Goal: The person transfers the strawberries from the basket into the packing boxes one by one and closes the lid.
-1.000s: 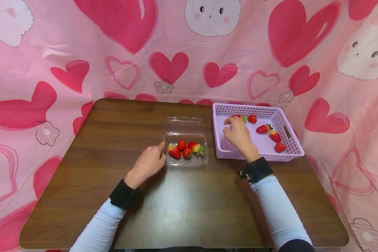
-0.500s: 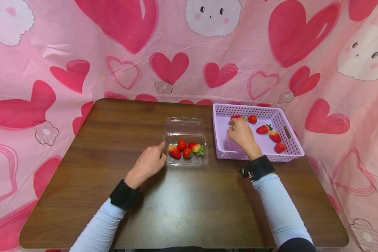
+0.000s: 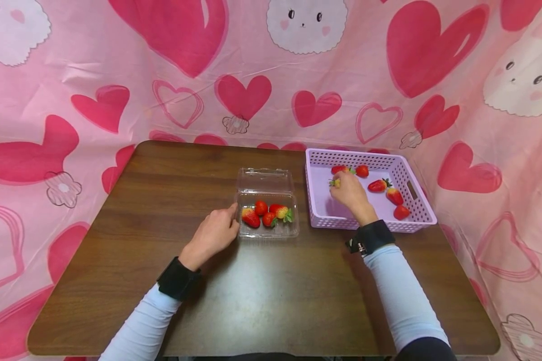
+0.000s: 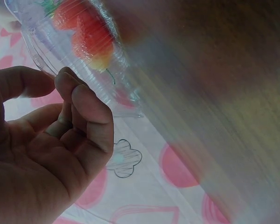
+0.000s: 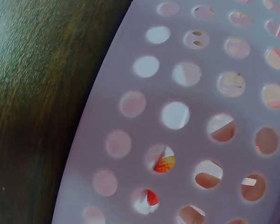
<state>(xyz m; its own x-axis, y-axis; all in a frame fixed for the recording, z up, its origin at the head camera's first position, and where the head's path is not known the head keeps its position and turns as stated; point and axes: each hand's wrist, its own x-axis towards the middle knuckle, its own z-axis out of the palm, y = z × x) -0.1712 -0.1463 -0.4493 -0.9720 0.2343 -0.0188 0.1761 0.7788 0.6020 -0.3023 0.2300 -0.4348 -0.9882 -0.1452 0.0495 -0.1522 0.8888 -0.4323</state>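
My left hand [image 3: 212,233] pinches the left edge of a clear plastic clamshell box [image 3: 296,223], thumb and forefinger meeting at its rim in the left wrist view. The hinged lid [image 3: 265,180] lies back, away from me. Several strawberries, one a pale-shouldered strawberry [image 3: 250,217], lie in the box. Inside the lilac basket [image 3: 366,224], my right hand [image 3: 349,193] reaches down and its fingers close round a strawberry [image 3: 334,183]; only its leafy end shows. Through the basket's holes the right wrist view gives slivers of fingers [image 5: 222,133] and red-yellow fruit [image 5: 164,164].
More strawberries lie in the basket: a red strawberry [image 3: 340,170] at the back, a leafy strawberry [image 3: 378,185] and others toward the right. Both containers stand on a brown wooden table [image 3: 271,296]. A pink heart-print cloth [image 3: 248,135] hangs behind and at the sides.
My right hand has shifted slightly right and toward me within the basket, uncovering the back strawberry and a leafy end by the fingertips. The left hand and the box stay put.
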